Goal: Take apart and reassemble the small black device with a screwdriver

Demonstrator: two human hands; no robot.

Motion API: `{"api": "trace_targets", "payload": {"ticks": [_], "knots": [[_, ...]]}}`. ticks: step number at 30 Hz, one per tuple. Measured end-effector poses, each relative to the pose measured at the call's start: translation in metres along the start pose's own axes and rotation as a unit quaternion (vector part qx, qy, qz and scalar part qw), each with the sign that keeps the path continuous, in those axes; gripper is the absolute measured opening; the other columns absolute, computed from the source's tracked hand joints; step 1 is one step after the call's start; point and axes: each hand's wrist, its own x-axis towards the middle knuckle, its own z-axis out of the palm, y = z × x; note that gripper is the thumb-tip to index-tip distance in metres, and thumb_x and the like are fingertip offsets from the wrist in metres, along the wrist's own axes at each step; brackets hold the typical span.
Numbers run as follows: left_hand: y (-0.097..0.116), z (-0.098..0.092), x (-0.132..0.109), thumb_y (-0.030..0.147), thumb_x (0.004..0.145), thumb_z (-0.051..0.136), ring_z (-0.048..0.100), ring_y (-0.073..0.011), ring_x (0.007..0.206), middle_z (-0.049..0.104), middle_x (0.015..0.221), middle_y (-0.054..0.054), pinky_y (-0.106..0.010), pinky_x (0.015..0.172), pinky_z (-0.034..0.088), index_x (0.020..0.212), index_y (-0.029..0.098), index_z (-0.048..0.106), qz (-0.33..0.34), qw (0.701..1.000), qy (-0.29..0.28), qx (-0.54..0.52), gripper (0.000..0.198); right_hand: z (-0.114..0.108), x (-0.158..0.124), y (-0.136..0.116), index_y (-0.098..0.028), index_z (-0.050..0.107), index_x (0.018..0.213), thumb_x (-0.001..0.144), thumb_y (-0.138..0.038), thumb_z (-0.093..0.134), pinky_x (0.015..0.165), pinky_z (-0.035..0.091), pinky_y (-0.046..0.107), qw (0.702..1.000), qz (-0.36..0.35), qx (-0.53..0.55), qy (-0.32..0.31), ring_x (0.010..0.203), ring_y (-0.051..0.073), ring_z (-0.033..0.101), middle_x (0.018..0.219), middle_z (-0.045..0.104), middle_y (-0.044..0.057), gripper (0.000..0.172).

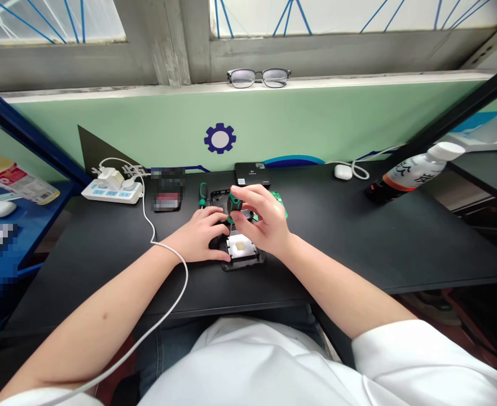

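My right hand [262, 221] is closed around the green and black handle of a screwdriver [233, 205], held upright over a small black device [243, 252] with a white square part inside. My left hand [201, 234] rests curled on the left edge of that device, holding it on the black desk [358, 237]. A second green-handled screwdriver [203, 194] lies just behind my left hand. A green circuit board [280, 201] shows behind my right hand.
A white power strip [111, 189] with a charger sits at the back left; its white cable [176, 265] trails across my left wrist. A black box [251, 173], a drink bottle [413, 172] lying at right, white earbuds case [343, 172], and glasses [259, 77] on the ledge.
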Motion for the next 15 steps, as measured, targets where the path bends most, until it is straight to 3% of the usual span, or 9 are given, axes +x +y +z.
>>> {"api": "trace_targets", "payload": {"ticks": [10, 15], "knots": [[-0.0001, 0.0018, 0.0002, 0.058, 0.084, 0.091, 0.048, -0.0434, 0.148, 0.067, 0.148, -0.016, -0.067, 0.122, 0.041, 0.124, 0.024, 0.078, -0.004, 1.0, -0.003, 0.002, 0.055, 0.0046, -0.0013, 0.0022, -0.032, 0.059, 0.154, 0.101, -0.013, 0.064, 0.064, 0.069, 0.027, 1.0, 0.001, 0.025, -0.001, 0.094, 0.018, 0.069, 0.114, 0.071, 0.008, 0.056], [-0.0005, 0.002, 0.0005, 0.061, 0.084, 0.089, 0.049, -0.0438, 0.146, 0.07, 0.139, -0.017, -0.065, 0.12, 0.044, 0.121, 0.022, 0.079, -0.006, 1.0, -0.006, 0.004, 0.054, 0.0045, -0.0009, 0.0009, -0.034, 0.058, 0.155, 0.1, -0.012, 0.067, 0.067, 0.069, 0.027, 0.999, -0.003, 0.03, -0.011, 0.092, 0.017, 0.069, 0.114, 0.07, 0.007, 0.06]]}}
